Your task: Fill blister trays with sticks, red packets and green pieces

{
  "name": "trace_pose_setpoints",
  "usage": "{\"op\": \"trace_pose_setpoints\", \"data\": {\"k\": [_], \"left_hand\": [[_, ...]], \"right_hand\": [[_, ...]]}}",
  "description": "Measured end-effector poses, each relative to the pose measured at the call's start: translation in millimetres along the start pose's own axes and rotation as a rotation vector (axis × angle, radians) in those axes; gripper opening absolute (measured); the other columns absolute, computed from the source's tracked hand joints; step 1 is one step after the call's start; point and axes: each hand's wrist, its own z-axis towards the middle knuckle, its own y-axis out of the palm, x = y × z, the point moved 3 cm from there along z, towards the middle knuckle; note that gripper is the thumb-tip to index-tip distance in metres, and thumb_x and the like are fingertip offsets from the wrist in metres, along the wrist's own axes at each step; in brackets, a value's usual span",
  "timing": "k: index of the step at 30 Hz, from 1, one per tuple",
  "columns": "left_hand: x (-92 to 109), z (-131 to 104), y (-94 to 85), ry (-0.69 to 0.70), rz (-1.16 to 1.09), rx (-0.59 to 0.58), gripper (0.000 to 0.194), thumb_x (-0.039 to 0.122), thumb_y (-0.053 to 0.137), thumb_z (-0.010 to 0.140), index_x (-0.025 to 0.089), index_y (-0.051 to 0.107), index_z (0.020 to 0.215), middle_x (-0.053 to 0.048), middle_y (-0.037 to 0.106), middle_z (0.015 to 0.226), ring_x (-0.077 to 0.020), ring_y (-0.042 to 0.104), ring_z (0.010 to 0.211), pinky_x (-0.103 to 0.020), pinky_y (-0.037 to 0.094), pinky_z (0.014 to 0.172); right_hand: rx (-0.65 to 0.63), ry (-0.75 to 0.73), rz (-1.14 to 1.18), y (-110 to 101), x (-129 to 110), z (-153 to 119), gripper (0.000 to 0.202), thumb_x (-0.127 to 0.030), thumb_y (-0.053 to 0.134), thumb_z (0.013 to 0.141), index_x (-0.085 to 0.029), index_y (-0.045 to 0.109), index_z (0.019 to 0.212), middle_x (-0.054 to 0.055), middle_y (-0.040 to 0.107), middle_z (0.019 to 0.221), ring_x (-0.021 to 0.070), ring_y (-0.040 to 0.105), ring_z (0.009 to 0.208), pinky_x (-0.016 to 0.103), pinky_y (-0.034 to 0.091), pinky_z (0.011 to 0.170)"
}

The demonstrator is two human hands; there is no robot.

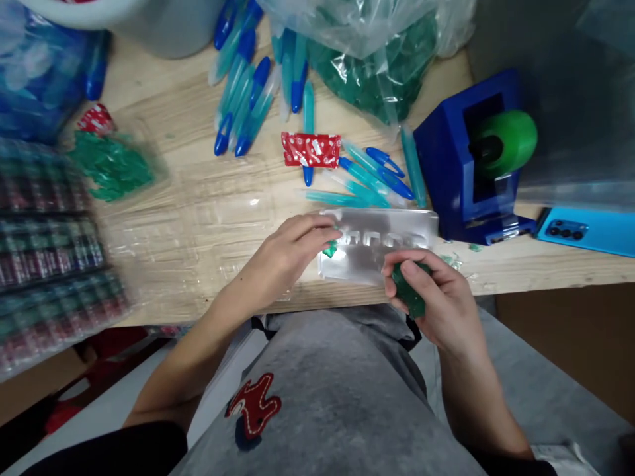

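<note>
A shiny clear plastic tray [354, 266] with a row of moulded recesses lies near the table's front edge. My left hand [302, 248] reaches over its left end, fingers closed together on a small bright green piece [330, 250]. At the tray's lower right corner, my right hand [439, 294] is wrapped round a dark green clump [411, 291]; whether it is one lump or many small pieces I cannot tell.
Turquoise pens with blue caps [255, 99] lie behind the tray, with a red patterned packet [311, 150] on one. A blue tape dispenser [446, 172] and phone [595, 231] stand right. A bag of green pieces [367, 79] sits behind; packed trays [49, 244] are stacked left.
</note>
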Motion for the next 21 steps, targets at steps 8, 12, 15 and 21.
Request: {"op": "trace_pose_setpoints", "data": {"k": [8, 12, 15, 21], "left_hand": [[0.8, 2.4, -1.2, 0.048, 0.020, -0.030, 0.022, 0.018, 0.053, 0.095, 0.020, 0.060, 0.116, -0.007, 0.068, 0.114, -0.0179, 0.064, 0.107, -0.035, 0.055, 0.091], [0.9, 2.7, -1.7, -0.018, -0.012, 0.042, 0.025, 0.018, 0.056, 0.094, 0.023, 0.059, 0.118, -0.005, 0.071, 0.109, -0.0165, 0.066, 0.099, -0.033, 0.055, 0.086], [6.1, 3.1, -0.9, 0.030, 0.018, 0.070, 0.022, 0.018, 0.057, 0.093, 0.020, 0.059, 0.115, -0.006, 0.071, 0.105, -0.0165, 0.066, 0.096, -0.032, 0.055, 0.084], [5.9, 3.0, 2.1, 0.076, 0.129, 0.052, 0.016, 0.018, 0.056, 0.093, 0.018, 0.061, 0.109, -0.008, 0.069, 0.102, -0.0179, 0.064, 0.094, -0.032, 0.055, 0.083]], "right_hand": [[0.023, 0.019, 0.009, -1.7, 3.9, 7.0, 0.020, -0.040, 0.076, 0.074, -0.022, 0.071, 0.082, -0.001, 0.063, 0.069, 0.0087, 0.053, 0.054, 0.018, 0.037, 0.039], [0.016, 0.020, 0.019, -2.5, 6.5, 7.8, 0.019, -0.038, 0.075, 0.075, -0.022, 0.071, 0.083, -0.001, 0.064, 0.071, 0.0081, 0.054, 0.054, 0.018, 0.038, 0.039], [0.010, 0.014, 0.041, -3.6, 7.5, 8.0, 0.018, -0.038, 0.076, 0.075, -0.022, 0.071, 0.082, -0.001, 0.064, 0.072, 0.0077, 0.054, 0.055, 0.017, 0.038, 0.039], [0.005, 0.007, 0.075, -3.4, 7.7, 7.8, 0.017, -0.037, 0.076, 0.075, -0.022, 0.072, 0.082, -0.001, 0.065, 0.072, 0.0071, 0.055, 0.055, 0.017, 0.038, 0.040]]}}
